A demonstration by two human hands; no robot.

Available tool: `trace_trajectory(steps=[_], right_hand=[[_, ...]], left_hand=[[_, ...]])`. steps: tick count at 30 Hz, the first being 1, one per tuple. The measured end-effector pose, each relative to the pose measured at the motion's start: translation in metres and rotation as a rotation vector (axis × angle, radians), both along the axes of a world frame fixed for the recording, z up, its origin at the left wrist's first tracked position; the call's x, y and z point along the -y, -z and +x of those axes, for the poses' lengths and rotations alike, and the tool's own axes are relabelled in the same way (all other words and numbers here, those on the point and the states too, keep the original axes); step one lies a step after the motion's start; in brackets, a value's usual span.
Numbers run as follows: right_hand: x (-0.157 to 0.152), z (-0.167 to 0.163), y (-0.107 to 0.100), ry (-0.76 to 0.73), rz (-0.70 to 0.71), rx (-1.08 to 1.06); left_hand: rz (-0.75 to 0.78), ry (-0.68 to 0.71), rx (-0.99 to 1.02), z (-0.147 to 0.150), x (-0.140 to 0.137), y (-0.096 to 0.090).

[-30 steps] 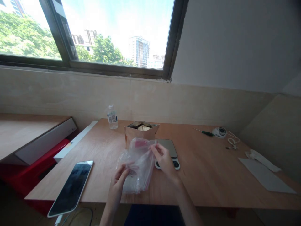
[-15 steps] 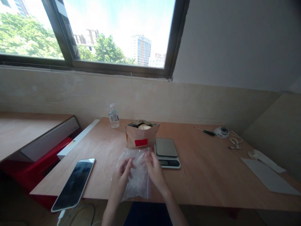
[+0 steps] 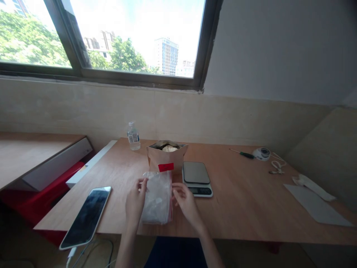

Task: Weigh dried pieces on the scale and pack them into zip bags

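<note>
Clear zip-lock bags point(image 3: 156, 203), seemingly a stack, lie in front of me with their reddish zip edges to the right. My left hand point(image 3: 135, 203) grips their left edge near the upper corner, thumb and fingers closed. At the zip edge on the opposite side, my right hand point(image 3: 186, 203) has its fingers curled in, pinching the upper part. Just behind the bags stands an open brown paper pouch point(image 3: 154, 158) with a red label point(image 3: 166, 167) and something pale inside. A kitchen scale point(image 3: 196, 173) sits right of the pouch, beyond my right hand.
A phone point(image 3: 86, 217) with a cable plugged in lies at the left table edge. A small bottle point(image 3: 133, 137) stands at the back. Toward the right are a screwdriver point(image 3: 247, 155), a white dome camera point(image 3: 261, 153) with its cable, and a white sheet point(image 3: 315, 204).
The bags have shifted slightly left and lie neater and narrower. My left hand has moved left to their edge; my right hand has come down along the zip side.
</note>
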State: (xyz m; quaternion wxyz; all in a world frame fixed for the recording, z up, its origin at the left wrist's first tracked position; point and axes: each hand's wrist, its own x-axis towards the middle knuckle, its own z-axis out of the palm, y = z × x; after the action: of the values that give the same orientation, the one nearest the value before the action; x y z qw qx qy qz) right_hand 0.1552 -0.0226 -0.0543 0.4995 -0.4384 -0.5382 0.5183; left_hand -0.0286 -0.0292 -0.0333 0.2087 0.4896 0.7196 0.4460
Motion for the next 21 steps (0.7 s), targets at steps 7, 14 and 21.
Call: trace_trajectory(steps=[7, 14, 21], right_hand=[[-0.006, 0.074, 0.027, 0.44, 0.275, 0.319], [-0.021, 0.116, 0.056, 0.633, 0.299, 0.405], [-0.02, 0.117, 0.062, 0.675, 0.236, 0.336]], left_hand=[[0.219, -0.341, -0.408, 0.016, 0.011, -0.016], [0.247, 0.249, -0.426, 0.065, 0.021, -0.002], [0.079, 0.245, -0.642, 0.049, -0.005, 0.057]])
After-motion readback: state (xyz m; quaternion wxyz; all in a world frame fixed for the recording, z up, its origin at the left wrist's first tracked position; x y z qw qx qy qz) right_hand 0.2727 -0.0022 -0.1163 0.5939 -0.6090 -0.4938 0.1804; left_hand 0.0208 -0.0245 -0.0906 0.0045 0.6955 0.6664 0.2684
